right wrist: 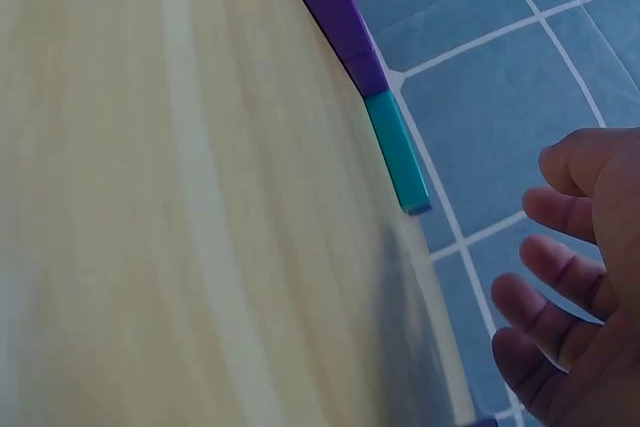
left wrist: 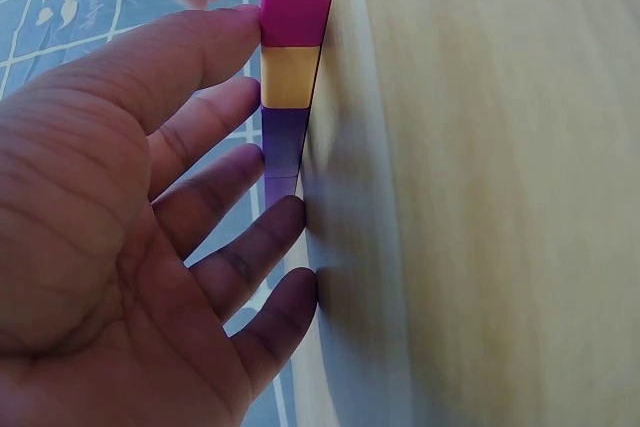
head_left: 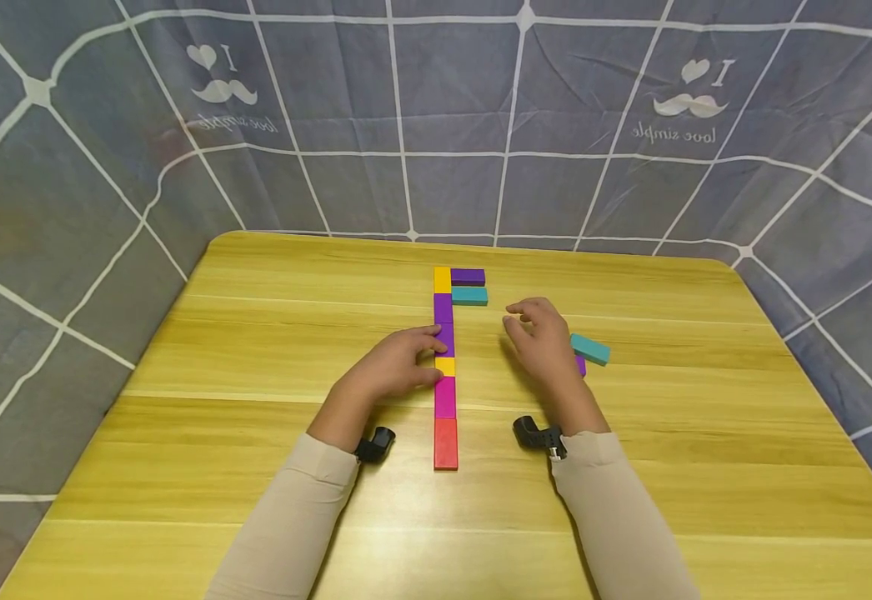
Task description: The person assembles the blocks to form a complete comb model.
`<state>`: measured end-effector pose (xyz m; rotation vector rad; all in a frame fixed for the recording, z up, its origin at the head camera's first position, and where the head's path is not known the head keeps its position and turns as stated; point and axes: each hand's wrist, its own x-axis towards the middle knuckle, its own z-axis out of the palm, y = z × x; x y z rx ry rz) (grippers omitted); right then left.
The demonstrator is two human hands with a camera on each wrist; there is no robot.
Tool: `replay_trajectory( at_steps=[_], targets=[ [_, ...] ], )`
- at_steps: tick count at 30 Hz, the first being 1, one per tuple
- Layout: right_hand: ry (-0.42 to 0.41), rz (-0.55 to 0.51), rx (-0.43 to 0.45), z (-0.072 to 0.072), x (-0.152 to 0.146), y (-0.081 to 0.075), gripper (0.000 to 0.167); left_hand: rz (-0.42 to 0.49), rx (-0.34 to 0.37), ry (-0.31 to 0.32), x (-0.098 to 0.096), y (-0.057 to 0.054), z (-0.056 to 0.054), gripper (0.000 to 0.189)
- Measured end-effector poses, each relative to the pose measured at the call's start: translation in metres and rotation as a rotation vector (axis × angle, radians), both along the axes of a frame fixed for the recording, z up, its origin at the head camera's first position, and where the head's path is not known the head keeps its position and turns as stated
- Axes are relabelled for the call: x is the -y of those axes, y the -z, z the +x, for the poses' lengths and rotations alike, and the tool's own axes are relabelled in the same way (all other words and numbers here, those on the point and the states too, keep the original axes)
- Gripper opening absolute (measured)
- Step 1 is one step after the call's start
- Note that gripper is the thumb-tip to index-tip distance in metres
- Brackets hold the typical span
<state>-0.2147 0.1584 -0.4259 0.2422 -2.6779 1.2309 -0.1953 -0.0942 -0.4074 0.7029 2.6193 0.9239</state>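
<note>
A straight row of coloured blocks runs down the middle of the wooden table. From the far end come a yellow block [head_left: 442, 279], two purple blocks [head_left: 443, 308], a small yellow block [head_left: 445, 367], a magenta block [head_left: 445, 397] and a red block [head_left: 446, 443]. My left hand [head_left: 394, 364] lies along the row's left side, thumb tip at the magenta block and fingertips on the near purple one, fingers loosely spread. Nothing is held by my right hand [head_left: 544, 342], hovering right of the row with relaxed fingers. A purple block [head_left: 468, 277] and a teal block [head_left: 469, 296] branch rightward at the far end.
Beyond the right wrist lies a loose teal block [head_left: 590, 349], with a purple block [head_left: 581, 365] partly hidden by the hand beside it. The wooden table [head_left: 256, 317] ends at a grey-blue cloth backdrop [head_left: 451, 108] with white lines.
</note>
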Motion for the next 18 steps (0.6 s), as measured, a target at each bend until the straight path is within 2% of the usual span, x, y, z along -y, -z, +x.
replay_trajectory(
  at_steps=[5, 11, 18],
  targets=[
    [-0.003, 0.021, 0.012, 0.008, -0.01, -0.003, 0.032, 0.001, 0.006, -0.005, 0.001, 0.003, 0.0, 0.041],
    [0.011, 0.057, 0.043, 0.011, -0.03, -0.007, 0.035, -0.004, 0.002, -0.006, 0.001, 0.003, 0.001, 0.041],
    [0.063, 0.073, 0.069, 0.013, -0.061, -0.01, 0.037, -0.007, 0.001, -0.001, 0.002, 0.002, 0.002, 0.042]
  ],
)
